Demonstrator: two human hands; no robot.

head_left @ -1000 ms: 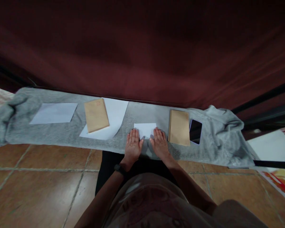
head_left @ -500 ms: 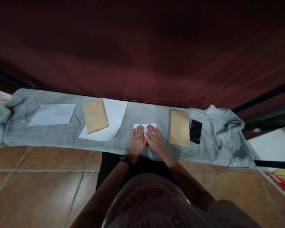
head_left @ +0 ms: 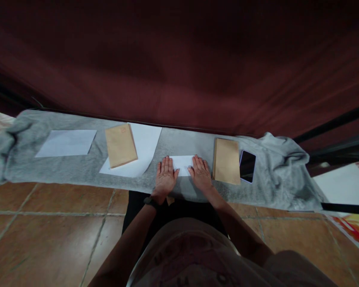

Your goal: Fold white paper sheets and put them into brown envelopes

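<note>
A small folded white sheet of paper (head_left: 183,165) lies on the grey cloth (head_left: 185,140) straight in front of me. My left hand (head_left: 166,175) rests flat across its left end, fingers stretched forward, thumb pointing inward. Over the right end lies my right hand (head_left: 200,172), also flat with extended fingers. Both palms face down, and the middle of the paper shows between the two thumbs. Just to the right of my right hand is a stack of brown envelopes (head_left: 226,161).
A dark phone (head_left: 247,166) lies beside the right-hand stack. To the left, more brown envelopes (head_left: 121,146) rest on a large white sheet (head_left: 146,145). Another white sheet (head_left: 66,142) lies farther left. A dark red curtain (head_left: 179,79) hangs behind the table.
My hands have slid apart from the middle of the folded paper towards its two ends, uncovering its centre. The envelopes, sheets and phone stay in place.
</note>
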